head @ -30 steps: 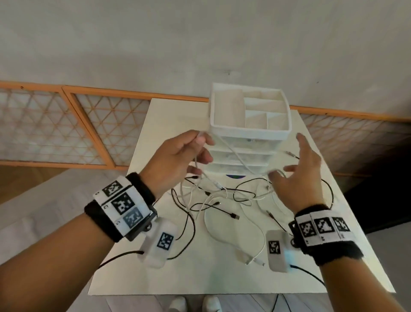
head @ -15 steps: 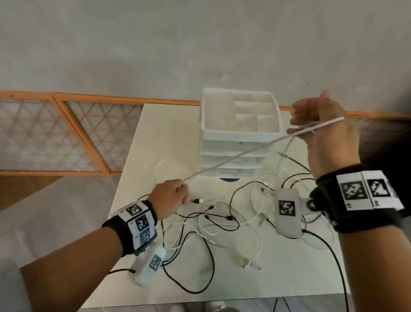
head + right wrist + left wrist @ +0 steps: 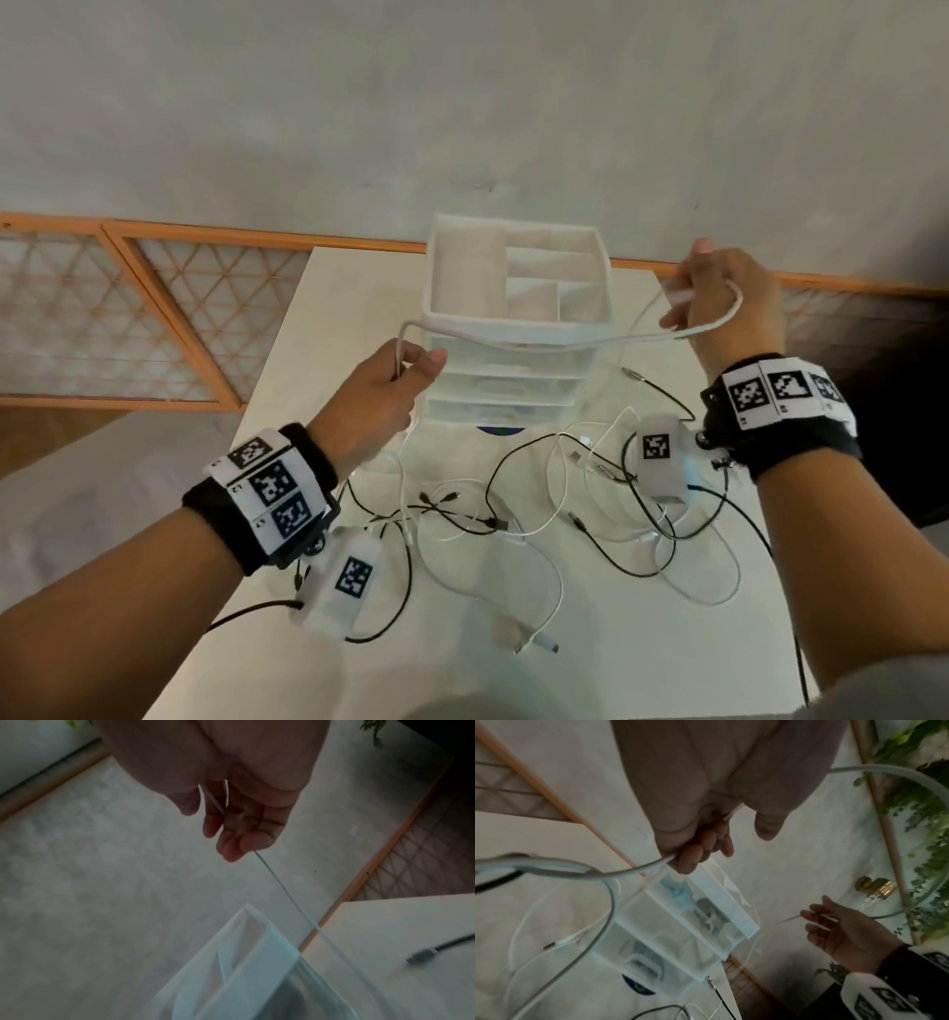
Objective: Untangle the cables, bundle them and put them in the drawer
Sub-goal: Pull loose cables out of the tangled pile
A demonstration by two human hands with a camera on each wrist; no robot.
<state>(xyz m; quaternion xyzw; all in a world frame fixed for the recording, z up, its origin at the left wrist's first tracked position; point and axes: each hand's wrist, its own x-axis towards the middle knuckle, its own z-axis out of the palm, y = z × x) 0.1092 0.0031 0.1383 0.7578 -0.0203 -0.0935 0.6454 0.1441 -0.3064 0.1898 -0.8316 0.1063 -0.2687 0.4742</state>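
Fingers (image 3: 421,360) of the left hand (image 3: 377,406) curled round one stretch of a white cable (image 3: 539,343), thumb pressed on top, raised in front of the drawer unit (image 3: 513,318); fingers (image 3: 678,321) of the right hand (image 3: 732,303) loosely bent, pinching the other stretch of the same cable up and to the right, a loop running over the back of that hand. Beneath both, a pale table (image 3: 359,288) set against a grey wall (image 3: 462,103) with an orange-framed lattice panel (image 3: 154,318) along the base. On the table's far middle, the white drawer unit, open compartments on top, clear drawers stacked below and all pushed in. Held clear of the tabletop, the white cable sagging across the front of the unit's top rim, from left fist to right pinch. Flat on the table nearer the person, a tangle of black cables (image 3: 513,462) and further white cables (image 3: 544,565), crossing and looping over one another, loose plugs among them. Strapped on each wrist, a black band with square printed markers (image 3: 272,488)
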